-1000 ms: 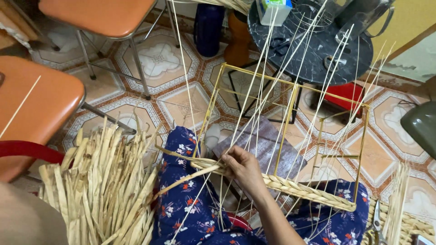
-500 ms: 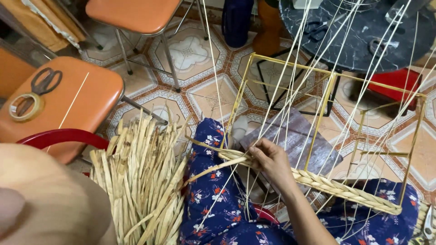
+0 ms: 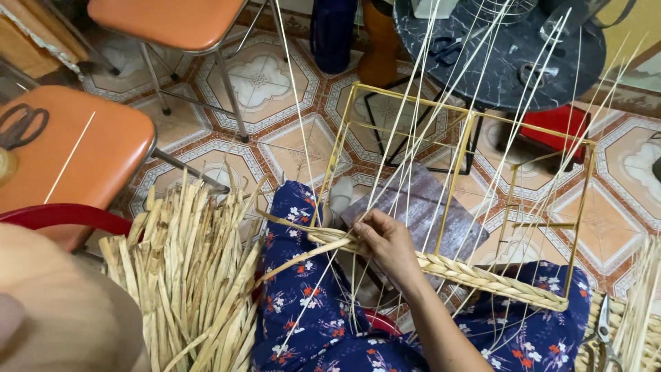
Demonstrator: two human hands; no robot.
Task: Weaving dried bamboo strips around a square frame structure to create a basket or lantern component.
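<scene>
Right hand [image 3: 387, 242] at the near-left corner of the yellow square wire frame [image 3: 470, 131], resting over a lap in blue floral cloth [image 3: 303, 310]. Same spot as 1 sec ago. Only the viewpoint swings left, bringing in more of the orange-seated stool [image 3: 89, 151] w/ black-handled scissors [image 3: 24, 127]. Hence, prob. the same stitch in hand, no new row begun.

Fingers [image 3: 368, 238] curled narrow, pinching a pale flat straw strand [image 3: 296, 262] against the start of the plaited straw band [image 3: 482, 275]; exact grip under the knuckles hidden. Left hand out of shot.

Band's long axis: from the hand at centre down-right along the frame's lower bar, ending at the far-right corner. Loose strand pointing the opp. way, down-left toward the upright bundle of dried straw strips [image 3: 186, 275]. Thin pale reed stakes [image 3: 413, 110] fanning up and away from the band, approx. top-right, past the dark round marble-look table [image 3: 482, 55].
</scene>
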